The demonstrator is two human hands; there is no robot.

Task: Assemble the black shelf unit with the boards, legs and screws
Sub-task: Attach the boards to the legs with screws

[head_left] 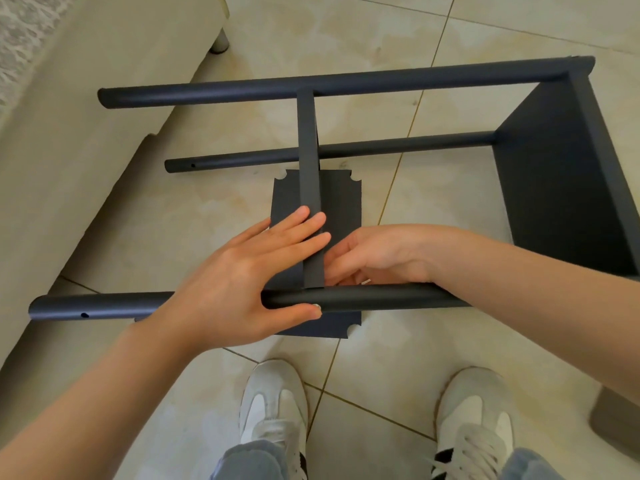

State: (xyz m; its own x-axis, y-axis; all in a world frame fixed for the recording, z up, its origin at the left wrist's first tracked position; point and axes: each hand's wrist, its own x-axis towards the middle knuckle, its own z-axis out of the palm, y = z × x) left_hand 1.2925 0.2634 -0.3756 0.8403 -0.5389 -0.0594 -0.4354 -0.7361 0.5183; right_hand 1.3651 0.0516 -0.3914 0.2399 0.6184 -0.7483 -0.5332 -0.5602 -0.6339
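Observation:
The black shelf unit lies on its side on the tiled floor. Its end board point(561, 188) stands at the right, with round legs running left from it: a near leg point(363, 297), a far leg point(277, 86) and a lower leg point(242, 157). A middle board point(308, 150) stands on edge between the near and far legs. My left hand point(249, 271) lays straight fingers against this board's left face, thumb under the near leg by a pale screw point(317, 306). My right hand point(377, 254) reaches behind the leg to the board's right face, fingers partly hidden. A loose black board point(343, 209) lies flat underneath.
A cream sofa point(69, 140) with a round foot point(220, 43) runs along the left. My two white shoes point(273, 410) stand on the tiles at the bottom. A grey object point(614, 420) sits at the right edge.

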